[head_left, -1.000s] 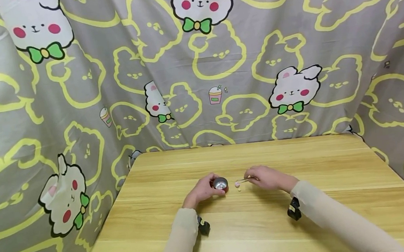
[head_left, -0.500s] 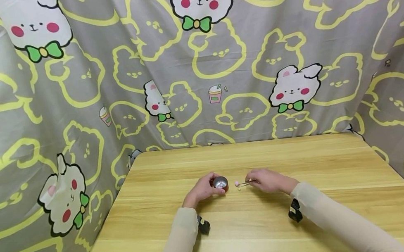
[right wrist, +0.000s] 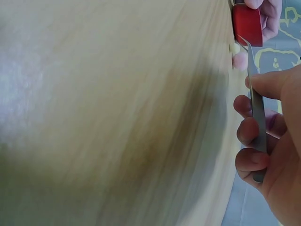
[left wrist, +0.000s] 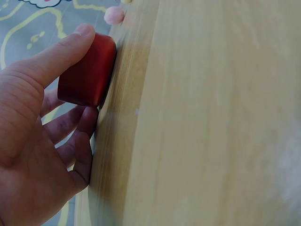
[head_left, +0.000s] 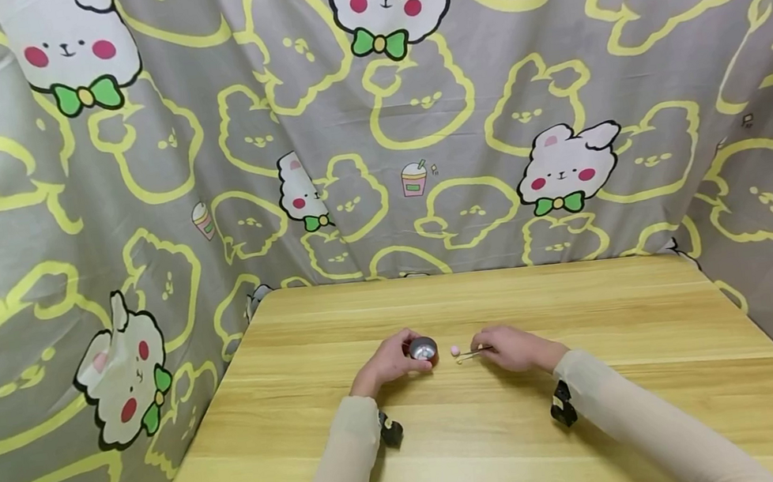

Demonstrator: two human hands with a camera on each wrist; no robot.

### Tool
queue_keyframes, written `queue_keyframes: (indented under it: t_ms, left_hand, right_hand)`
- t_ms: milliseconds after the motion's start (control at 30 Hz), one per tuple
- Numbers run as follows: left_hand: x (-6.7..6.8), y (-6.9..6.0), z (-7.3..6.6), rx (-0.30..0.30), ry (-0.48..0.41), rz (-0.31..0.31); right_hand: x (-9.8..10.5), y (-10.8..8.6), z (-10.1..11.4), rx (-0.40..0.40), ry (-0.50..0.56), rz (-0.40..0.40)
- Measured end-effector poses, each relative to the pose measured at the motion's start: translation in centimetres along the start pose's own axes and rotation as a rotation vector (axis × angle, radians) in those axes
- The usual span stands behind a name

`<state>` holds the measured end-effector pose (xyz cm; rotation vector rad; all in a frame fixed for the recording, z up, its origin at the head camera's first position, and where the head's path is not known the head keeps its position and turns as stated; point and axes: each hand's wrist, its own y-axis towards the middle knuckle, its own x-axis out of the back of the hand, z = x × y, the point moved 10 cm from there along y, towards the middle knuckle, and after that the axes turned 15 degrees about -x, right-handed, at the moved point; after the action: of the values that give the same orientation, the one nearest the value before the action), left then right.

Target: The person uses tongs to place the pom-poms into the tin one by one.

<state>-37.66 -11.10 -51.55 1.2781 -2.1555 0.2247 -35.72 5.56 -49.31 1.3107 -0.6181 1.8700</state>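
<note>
My left hand point(head_left: 387, 362) holds a small red cup point(left wrist: 89, 70) with a silvery inside, thumb on one side and fingers round the other. Its base seems to be on the table; whether the pale spot inside is an object or a reflection, I cannot tell. Tweezers point(right wrist: 258, 117) lie in the grip of my right hand point(head_left: 516, 348), pointing left with their arms apart. Just right of the cup sits a pink fuzzy ball point(head_left: 455, 351). A smaller yellow ball point(head_left: 459, 362) is on its near side, right at the tweezers' tips. Whether the tips touch it is too small to tell.
The wooden table point(head_left: 482, 453) spreads around both hands. Behind it and along both sides hangs a grey curtain point(head_left: 337, 119) with rabbit prints. A black wrist camera point(head_left: 390, 430) is strapped on the left wrist, another black camera point(head_left: 562, 404) on the right.
The tweezers' tips have shifted from beside the pink ball towards the near side, to the yellow ball. My left hand and the cup have stayed almost in place.
</note>
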Motion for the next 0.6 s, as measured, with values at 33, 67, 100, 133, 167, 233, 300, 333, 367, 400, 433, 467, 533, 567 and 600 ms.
queue_keyframes:
  t_ms: [33,67,100,133,167,233,300,333,367,400,433,467,533,567,600]
  left_hand:
    - [-0.02,-0.01,-0.03,0.000,-0.003,0.000]
    - [-0.02,-0.01,-0.04,0.001,-0.004,0.000]
    - [-0.02,-0.02,-0.03,0.003,-0.005,0.000]
    - [-0.01,-0.01,-0.03,0.004,-0.003,0.001]
    - [0.00,-0.01,-0.02,0.006,0.001,0.001]
    - [0.01,0.01,0.01,0.007,0.006,0.002]
    - [0.02,0.03,0.06,0.009,0.011,0.003]
    - [0.02,0.03,0.03,0.007,0.013,0.003]
    - [0.02,0.03,0.03,0.006,0.014,0.003]
    - [0.02,0.02,0.00,0.005,0.014,0.002]
    - [0.02,0.01,-0.03,0.005,0.013,0.002]
    - [0.02,0.00,-0.02,0.006,0.014,0.003]
    - [0.02,-0.02,-0.07,0.006,0.012,0.002]
    - [0.01,-0.03,-0.06,0.008,0.011,0.002]
    - [0.00,-0.04,-0.04,0.007,0.011,0.001]
  right_hand:
    - [-0.02,0.00,-0.02,-0.004,0.001,0.002]
    - [-0.02,0.00,-0.05,-0.008,0.002,0.004]
    - [-0.02,-0.01,-0.04,-0.010,0.004,0.006]
    - [-0.02,-0.01,-0.05,-0.014,0.006,0.009]
    - [-0.04,-0.02,-0.06,-0.016,0.009,0.011]
    - [-0.07,-0.02,-0.09,-0.021,0.013,0.017]
    - [-0.14,-0.02,-0.14,-0.023,0.013,0.020]
    - [-0.18,-0.02,-0.17,-0.025,0.013,0.021]
    - [-0.21,-0.01,-0.21,-0.027,0.013,0.022]
    - [-0.24,0.00,-0.25,-0.027,0.014,0.022]
    - [-0.26,0.01,-0.27,-0.024,0.016,0.020]
    - [-0.28,0.02,-0.30,-0.022,0.018,0.018]
    - [-0.32,0.04,-0.37,-0.018,0.022,0.016]
    - [-0.34,0.04,-0.39,-0.016,0.023,0.015]
    - [-0.37,0.06,-0.43,-0.015,0.024,0.015]
